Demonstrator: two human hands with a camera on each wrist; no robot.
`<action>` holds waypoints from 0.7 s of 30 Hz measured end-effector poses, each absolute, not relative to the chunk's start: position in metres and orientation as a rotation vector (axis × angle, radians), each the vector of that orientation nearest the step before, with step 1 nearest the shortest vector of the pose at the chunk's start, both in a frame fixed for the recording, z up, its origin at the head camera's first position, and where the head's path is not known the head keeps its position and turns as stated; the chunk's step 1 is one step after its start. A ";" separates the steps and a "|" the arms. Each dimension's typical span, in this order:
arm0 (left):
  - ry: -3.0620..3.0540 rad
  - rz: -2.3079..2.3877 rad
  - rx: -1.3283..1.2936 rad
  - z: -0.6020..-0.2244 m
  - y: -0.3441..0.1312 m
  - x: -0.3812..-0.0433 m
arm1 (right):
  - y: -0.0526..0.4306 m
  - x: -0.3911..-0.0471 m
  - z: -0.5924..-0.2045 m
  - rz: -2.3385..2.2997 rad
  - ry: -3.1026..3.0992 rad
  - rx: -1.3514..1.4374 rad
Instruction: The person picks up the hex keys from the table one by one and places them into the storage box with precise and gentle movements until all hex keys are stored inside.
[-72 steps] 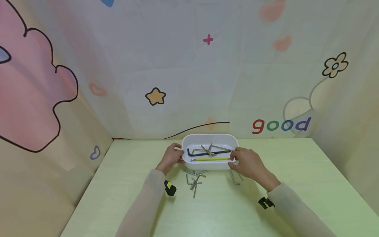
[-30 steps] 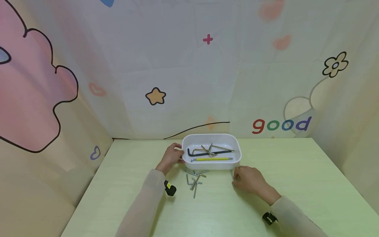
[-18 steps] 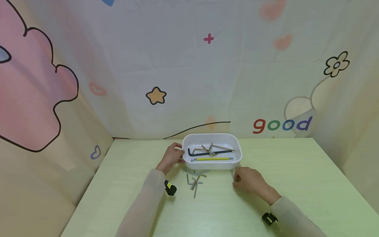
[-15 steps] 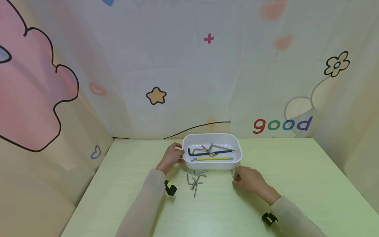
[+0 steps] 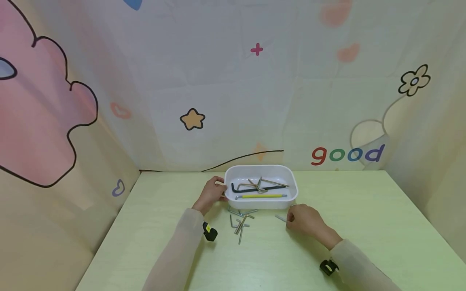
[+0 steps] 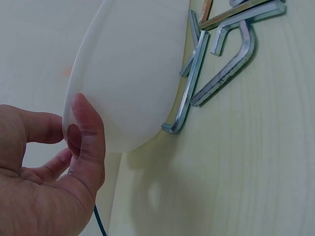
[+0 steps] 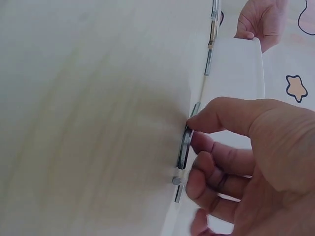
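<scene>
A white plastic tray point(image 5: 261, 205) stands near the back of the table, with several hex keys inside, among them a long black hex key point(image 5: 238, 190) and one with a yellow sleeve point(image 5: 260, 196). My left hand point(image 5: 211, 194) grips the tray's left end, thumb outside the wall and fingers at the rim in the left wrist view. Just off the tray's front right corner, my right hand point(image 5: 307, 222) pinches a silver hex key point(image 7: 185, 145) at the tabletop; the end of a silver key point(image 5: 280, 218) shows left of the fingertips. The fingers partly hide the keys there.
A loose pile of silver and brassy hex keys point(image 5: 239, 226) lies on the pale green table point(image 5: 255, 266) in front of the tray's left half. Behind the tray hangs a printed cloth backdrop point(image 5: 233, 101).
My right hand has left the tray's right end and come down to the keys on the table. A silver key beside its fingertips has swung leftward. The left hand keeps its hold on the tray.
</scene>
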State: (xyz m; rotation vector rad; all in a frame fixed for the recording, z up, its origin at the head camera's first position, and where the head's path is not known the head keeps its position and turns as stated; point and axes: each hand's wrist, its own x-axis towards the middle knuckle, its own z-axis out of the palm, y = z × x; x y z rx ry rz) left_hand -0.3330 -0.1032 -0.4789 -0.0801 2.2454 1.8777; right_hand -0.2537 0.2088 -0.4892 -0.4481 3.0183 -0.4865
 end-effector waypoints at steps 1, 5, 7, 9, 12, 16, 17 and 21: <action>2.248 1.874 -0.078 -0.479 -0.103 -0.332 | 0.209 -0.254 -0.489 -0.467 3.029 -0.473; 2.249 1.860 -0.071 -0.477 -0.103 -0.331 | 0.208 -0.255 -0.490 -0.378 3.065 -0.561; 2.250 1.854 -0.070 -0.476 -0.103 -0.331 | 0.208 -0.256 -0.490 -0.365 3.069 -0.582; 2.252 1.848 -0.071 -0.476 -0.102 -0.331 | 0.208 -0.255 -0.491 -0.374 3.072 -0.595; 2.252 1.842 -0.074 -0.476 -0.102 -0.330 | 0.208 -0.255 -0.491 -0.381 3.091 -0.644; 2.238 1.851 -0.072 -0.476 -0.103 -0.331 | 0.207 -0.252 -0.489 -0.402 3.123 -0.741; 2.238 1.851 -0.071 -0.476 -0.103 -0.331 | 0.206 -0.251 -0.488 -0.408 3.131 -0.762; 2.238 1.848 -0.074 -0.477 -0.103 -0.332 | 0.205 -0.246 -0.484 -0.422 3.168 -0.817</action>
